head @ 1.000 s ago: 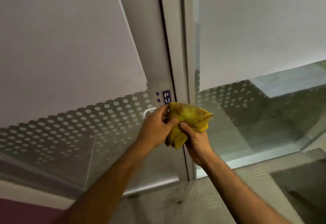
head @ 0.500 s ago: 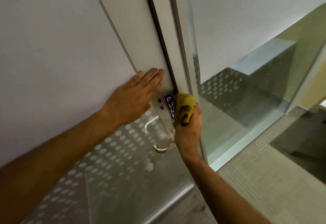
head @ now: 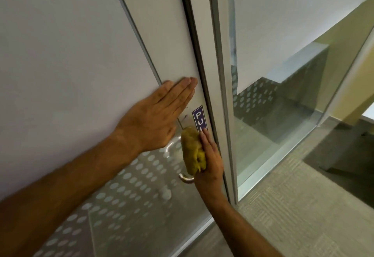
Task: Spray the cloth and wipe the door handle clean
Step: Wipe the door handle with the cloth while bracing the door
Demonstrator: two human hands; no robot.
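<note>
A bunched yellow cloth (head: pixel 192 151) is pressed against the door over the metal door handle (head: pixel 186 178), of which only the curved lower end shows below the cloth. My right hand (head: pixel 210 159) grips the cloth from the right, fingers pointing up over the lower part of a purple "PULL" sticker (head: pixel 199 120). My left hand (head: pixel 159 115) lies flat on the white door panel just above and left of the handle, fingers together, holding nothing. No spray bottle is in view.
The door (head: pixel 91 54) is frosted white above with a dotted glass band (head: pixel 131 186) below. A grey door frame (head: pixel 214 74) runs up the middle, with a fixed glass panel (head: pixel 283 115) to its right. Grey carpet (head: pixel 303 216) covers the floor at lower right.
A second ago both hands held the cloth in front of the door. The left hand then went flat onto the panel; the right hand has slid the cloth down over the handle.
</note>
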